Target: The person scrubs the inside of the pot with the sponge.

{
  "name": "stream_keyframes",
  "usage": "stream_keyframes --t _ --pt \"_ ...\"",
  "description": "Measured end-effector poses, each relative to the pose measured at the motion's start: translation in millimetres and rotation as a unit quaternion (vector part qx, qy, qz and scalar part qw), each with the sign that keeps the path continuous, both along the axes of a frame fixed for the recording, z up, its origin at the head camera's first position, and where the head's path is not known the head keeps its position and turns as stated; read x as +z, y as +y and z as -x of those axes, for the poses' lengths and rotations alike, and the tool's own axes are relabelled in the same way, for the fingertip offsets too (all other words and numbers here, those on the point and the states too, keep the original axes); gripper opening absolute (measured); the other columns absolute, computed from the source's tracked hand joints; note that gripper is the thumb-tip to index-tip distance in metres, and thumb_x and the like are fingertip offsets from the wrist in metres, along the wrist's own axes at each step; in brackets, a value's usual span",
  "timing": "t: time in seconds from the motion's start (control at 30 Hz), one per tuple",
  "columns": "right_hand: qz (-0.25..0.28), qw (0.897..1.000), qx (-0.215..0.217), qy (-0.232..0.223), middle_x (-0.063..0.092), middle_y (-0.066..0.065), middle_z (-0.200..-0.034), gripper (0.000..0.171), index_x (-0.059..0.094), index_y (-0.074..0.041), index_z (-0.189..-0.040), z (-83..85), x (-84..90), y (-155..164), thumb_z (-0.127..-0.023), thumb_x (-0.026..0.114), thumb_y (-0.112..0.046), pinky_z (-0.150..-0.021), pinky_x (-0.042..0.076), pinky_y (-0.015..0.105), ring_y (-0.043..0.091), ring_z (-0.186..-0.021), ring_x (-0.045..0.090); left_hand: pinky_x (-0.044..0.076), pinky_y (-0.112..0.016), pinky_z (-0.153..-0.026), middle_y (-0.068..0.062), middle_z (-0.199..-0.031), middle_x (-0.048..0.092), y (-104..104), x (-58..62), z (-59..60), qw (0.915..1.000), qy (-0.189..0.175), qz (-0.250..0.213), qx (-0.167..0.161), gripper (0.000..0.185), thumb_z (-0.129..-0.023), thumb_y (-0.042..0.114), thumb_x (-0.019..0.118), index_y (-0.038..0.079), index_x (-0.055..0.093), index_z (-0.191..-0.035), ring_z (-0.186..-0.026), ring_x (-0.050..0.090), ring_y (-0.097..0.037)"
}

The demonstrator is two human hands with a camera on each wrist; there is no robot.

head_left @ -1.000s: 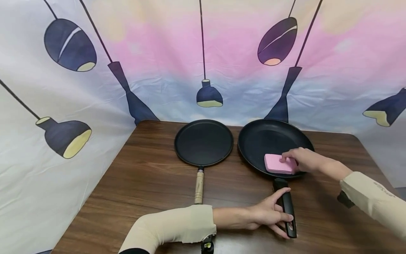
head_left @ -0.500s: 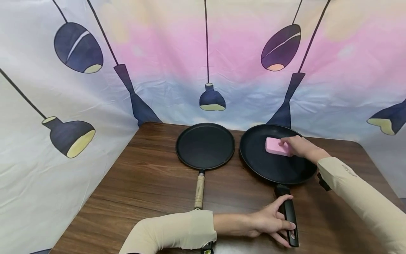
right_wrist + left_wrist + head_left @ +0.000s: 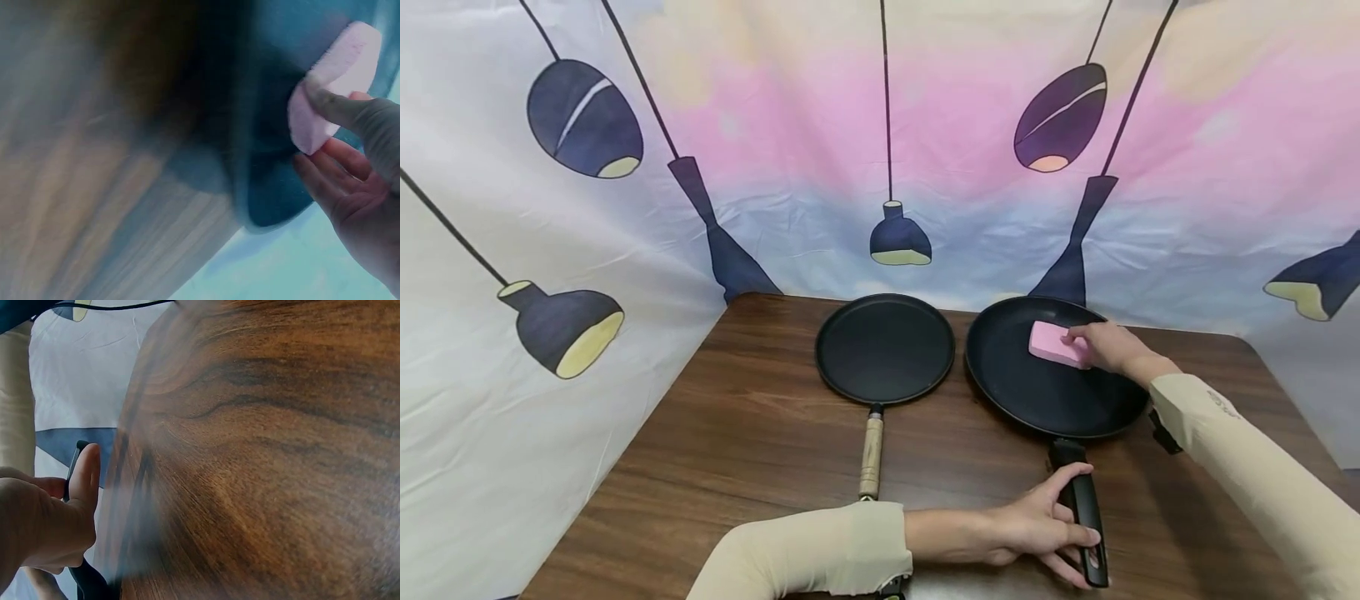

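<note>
A black frying pan (image 3: 1045, 392) lies on the right of the wooden table (image 3: 752, 433). My right hand (image 3: 1105, 346) holds a pink sponge (image 3: 1054, 343) against the pan's far inside, thumb and fingers pinching it (image 3: 325, 94). My left hand (image 3: 1037, 525) grips the pan's black handle (image 3: 1084, 517) near the table's front edge. The left wrist view shows the thumb (image 3: 84, 475) beside a sliver of the handle (image 3: 74, 469).
A second, flat black pan (image 3: 884, 346) with a wooden handle (image 3: 871, 457) lies just left of the frying pan. A printed cloth backdrop (image 3: 625, 167) closes the table at back and left. The table's right corner (image 3: 1247, 342) is near my right arm.
The right hand moved the sponge from the pan's near rim to its far side, then held about there. The left hand stayed on the handle.
</note>
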State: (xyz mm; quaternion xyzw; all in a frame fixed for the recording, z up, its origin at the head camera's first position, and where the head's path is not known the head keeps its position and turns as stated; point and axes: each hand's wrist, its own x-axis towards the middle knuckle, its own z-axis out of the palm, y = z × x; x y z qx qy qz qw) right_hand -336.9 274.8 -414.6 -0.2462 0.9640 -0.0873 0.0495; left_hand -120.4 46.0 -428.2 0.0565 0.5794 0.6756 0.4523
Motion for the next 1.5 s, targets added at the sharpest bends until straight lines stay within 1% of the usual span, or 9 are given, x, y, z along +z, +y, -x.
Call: stream_keyframes --t 0.13,0.23,0.4,0.57,0.93,1.13,1.23,1.37,1.5 --pt "0.02 0.999 0.042 0.007 0.067 0.013 -0.086 0.036 0.072 -0.002 -0.116 -21.0 -2.1 2 -0.082 0.082 -0.004 -0.061 0.051 0.036 0.015 -0.064 0.053 0.054 -0.063 -0.09 -0.008 -0.094 0.066 0 -1.6 -0.5 1.0 0.003 -0.001 0.0 0.071 -0.1 -0.007 0.058 0.043 0.037 -0.146 -0.108 0.067 -0.053" --pt "0.027 0.997 0.075 0.009 0.065 0.007 -0.083 0.037 0.073 -0.004 -0.113 -38.2 -0.5 4 -0.078 0.086 -0.005 -0.057 0.044 0.027 0.011 -0.063 0.048 0.055 -0.062 -0.089 -0.007 -0.093 0.066 1 -2.0 0.1 1.0 0.004 0.001 -0.001 0.072 -0.1 -0.007 0.058 0.043 0.037 -0.147 -0.108 0.067 -0.052" --pt "0.014 0.995 0.093 0.029 0.069 0.008 -0.09 0.039 0.073 -0.007 -0.112 -60.7 1.5 3 -0.075 0.087 -0.004 -0.058 0.044 0.025 0.011 -0.066 0.048 0.054 -0.063 -0.09 -0.008 -0.095 0.065 0 -1.5 2.5 1.0 0.002 -0.003 -0.005 0.073 -0.1 -0.007 0.057 0.043 0.035 -0.148 -0.11 0.066 -0.053" --pt "0.0 0.996 0.085 0.034 0.069 0.008 -0.09 0.04 0.073 -0.007 -0.112 -66.0 3.3 -1 -0.075 0.088 -0.003 -0.061 0.05 0.031 0.013 -0.067 0.051 0.054 -0.063 -0.09 -0.009 -0.097 0.064 -1 -0.7 3.0 0.9999 0.001 -0.004 -0.009 0.074 -0.1 -0.006 0.057 0.042 0.033 -0.151 -0.11 0.067 -0.051" --pt "0.002 0.999 0.045 0.005 0.071 0.012 -0.093 0.044 0.072 -0.005 -0.115 -45.7 7.4 4 -0.075 0.089 -0.006 -0.062 0.052 0.036 0.018 -0.07 0.055 0.055 -0.062 -0.09 -0.008 -0.095 0.064 6 -0.6 0.3 1.0 -0.005 -0.006 -0.006 0.076 -0.1 -0.008 0.056 0.043 0.033 -0.152 -0.11 0.066 -0.052" --pt "-0.012 1.0 -0.015 -0.018 0.065 0.009 -0.085 0.038 0.067 -0.003 -0.121 -22.1 3.8 7 -0.084 0.076 0.003 -0.063 0.049 0.037 0.021 -0.07 0.053 0.055 -0.061 -0.091 -0.009 -0.095 0.066 6 0.8 -0.4 1.0 -0.005 -0.003 -0.005 0.077 -0.1 -0.008 0.057 0.044 0.034 -0.152 -0.11 0.067 -0.051" --pt "-0.009 0.999 -0.033 -0.018 0.069 0.017 -0.095 0.037 0.067 -0.001 -0.122 -14.2 0.8 8 -0.087 0.067 0.009 -0.066 0.047 0.038 0.024 -0.075 0.053 0.054 -0.062 -0.091 -0.009 -0.095 0.066 6 1.1 -0.6 1.0 -0.008 -0.002 -0.005 0.076 -0.1 -0.007 0.057 0.045 0.035 -0.151 -0.11 0.067 -0.051" --pt "0.01 0.999 -0.031 -0.014 0.07 0.025 -0.108 0.037 0.068 0.003 -0.121 -10.3 -1.7 10 -0.085 0.067 0.012 -0.069 0.048 0.038 0.025 -0.077 0.054 0.053 -0.062 -0.092 -0.009 -0.095 0.066 5 1.7 -0.3 0.9999 -0.01 -0.001 -0.004 0.075 -0.1 -0.007 0.057 0.045 0.036 -0.149 -0.11 0.067 -0.051" --pt "0.008 1.0 -0.013 -0.007 0.069 0.02 -0.096 0.035 0.069 0.003 -0.118 -11.1 0.0 12 -0.084 0.071 0.009 -0.069 0.048 0.038 0.024 -0.075 0.054 0.053 -0.062 -0.092 -0.009 -0.095 0.066 4 2.5 0.2 1.0 -0.008 0.003 -0.002 0.074 -0.1 -0.007 0.058 0.045 0.037 -0.149 -0.11 0.067 -0.05"
